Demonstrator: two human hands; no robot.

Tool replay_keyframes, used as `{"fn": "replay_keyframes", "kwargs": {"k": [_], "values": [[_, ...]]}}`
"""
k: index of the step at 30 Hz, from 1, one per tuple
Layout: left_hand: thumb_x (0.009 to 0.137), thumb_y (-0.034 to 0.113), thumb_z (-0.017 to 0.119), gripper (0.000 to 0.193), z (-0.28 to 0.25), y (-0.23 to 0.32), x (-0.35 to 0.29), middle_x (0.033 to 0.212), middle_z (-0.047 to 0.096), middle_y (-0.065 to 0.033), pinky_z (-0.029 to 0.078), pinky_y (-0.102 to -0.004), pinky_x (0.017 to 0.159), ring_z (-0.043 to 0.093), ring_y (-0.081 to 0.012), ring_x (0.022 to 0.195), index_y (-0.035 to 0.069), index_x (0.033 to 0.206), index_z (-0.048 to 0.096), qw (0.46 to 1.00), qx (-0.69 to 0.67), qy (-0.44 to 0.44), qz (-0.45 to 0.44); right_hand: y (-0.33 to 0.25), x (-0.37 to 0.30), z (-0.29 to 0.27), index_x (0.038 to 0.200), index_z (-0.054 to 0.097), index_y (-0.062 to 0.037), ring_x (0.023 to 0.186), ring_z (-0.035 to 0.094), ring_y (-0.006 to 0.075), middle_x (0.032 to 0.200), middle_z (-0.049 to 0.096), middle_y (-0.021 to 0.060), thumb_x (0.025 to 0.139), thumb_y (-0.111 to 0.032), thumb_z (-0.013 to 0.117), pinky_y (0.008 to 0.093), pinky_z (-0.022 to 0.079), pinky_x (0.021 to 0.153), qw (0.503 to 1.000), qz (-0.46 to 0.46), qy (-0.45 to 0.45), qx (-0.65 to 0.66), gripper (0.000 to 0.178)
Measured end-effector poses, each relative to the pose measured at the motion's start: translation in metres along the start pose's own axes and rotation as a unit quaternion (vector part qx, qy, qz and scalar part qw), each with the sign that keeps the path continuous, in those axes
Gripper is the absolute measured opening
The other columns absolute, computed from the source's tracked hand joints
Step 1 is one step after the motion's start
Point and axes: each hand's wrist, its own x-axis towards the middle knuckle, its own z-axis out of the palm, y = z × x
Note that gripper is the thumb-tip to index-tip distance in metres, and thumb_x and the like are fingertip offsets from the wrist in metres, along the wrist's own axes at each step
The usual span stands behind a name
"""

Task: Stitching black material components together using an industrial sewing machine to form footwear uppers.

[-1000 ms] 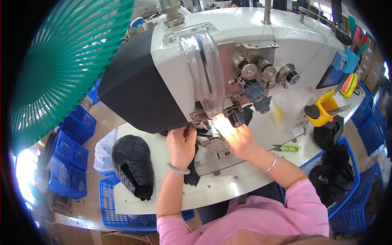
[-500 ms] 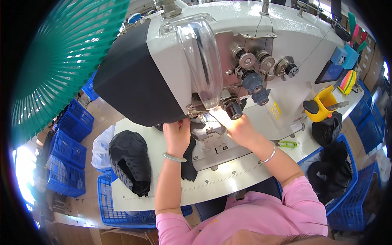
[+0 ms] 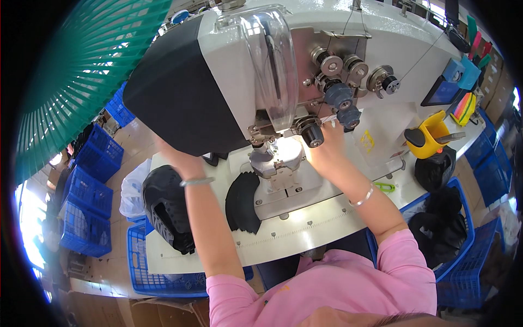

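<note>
Cloth (image 3: 243, 201) lies at seven o'clock from the machine light (image 3: 287, 148), probably for easy reach; left hand (image 3: 182, 162) (blurred) is at nine, right hand (image 3: 328, 147) at three, their grips I cannot tell.

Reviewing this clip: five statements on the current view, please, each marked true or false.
1. The left hand is nearer the shoe than the right hand is. True.
2. The right hand holds the snips. False: the snips lie on the table.
3. The cloth lies on the table, right of the shoe. True.
4. The fan is red. False: the fan is green.
5. The holder is right of the right hand. True.
</note>
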Motion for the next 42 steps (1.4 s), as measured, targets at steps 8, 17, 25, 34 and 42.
{"fn": "replay_keyframes", "kwargs": {"k": [8,17,25,34,42], "values": [[0.082,0.01,0.071,0.011,-0.058,0.195,-0.033,0.077,0.061,-0.0102,0.047,-0.0336,0.058,0.062,-0.0291,0.066,0.004,0.091,0.072,0.903,0.327,-0.225,0.167,-0.073,0.002,-0.066,0.11,0.067,-0.0051,0.083,0.062,0.0297,0.085,0.065,0.011,0.086,-0.012,0.067,0.0356,0.048,0.074,0.902,-0.071,0.084,0.417,0.025],[0.094,0.017,0.063,0.023,-0.051,0.152,-0.082,0.067,0.06,-0.0004,0.039,-0.0243,0.055,0.049,-0.0069,0.06,-0.003,0.082,0.065,0.843,-0.136,-0.436,-0.283,-0.025,-0.033,-0.027,0.11,0.063,0.0048,0.087,0.056,0.0079,0.094,0.066,0.0035,0.093,-0.031,0.065,0.0245,0.048,0.076,0.574,0.076,-0.335,0.743,0.04],[0.096,0.017,0.06,0.025,-0.037,0.135,-0.107,0.074,0.063,0.0025,0.042,-0.0198,0.057,0.051,-0.003,0.065,-0.005,0.088,0.068,0.767,-0.363,-0.376,-0.372,-0.027,-0.053,-0.022,0.095,0.064,0.0036,0.076,0.05,0.0035,0.081,0.061,-0.0026,0.098,-0.034,0.058,0.0216,0.043,0.065,0.582,0.105,-0.259,0.763,0.038],[0.083,0.006,0.07,0.011,-0.033,0.133,-0.109,0.072,0.066,-0.0008,0.045,-0.0203,0.055,0.057,-0.005,0.061,-0.005,0.081,0.07,0.762,-0.336,-0.38,-0.403,-0.037,-0.054,-0.03,0.082,0.064,0.0003,0.068,0.047,0.0007,0.075,0.058,-0.006,0.102,-0.026,0.053,0.0195,0.041,0.058,0.566,0.174,-0.258,0.764,0.034],[0.084,0.009,0.057,0.026,-0.034,0.122,-0.114,0.083,0.07,-0.0093,0.05,-0.0225,0.065,0.065,-0.0123,0.069,-0.009,0.097,0.068,0.653,-0.437,-0.339,-0.518,-0.033,-0.058,-0.022,0.085,0.066,0.0012,0.07,0.05,0.0017,0.077,0.06,-0.0044,0.102,-0.025,0.052,0.0199,0.043,0.06,0.542,0.205,-0.265,0.771,0.034]]}}
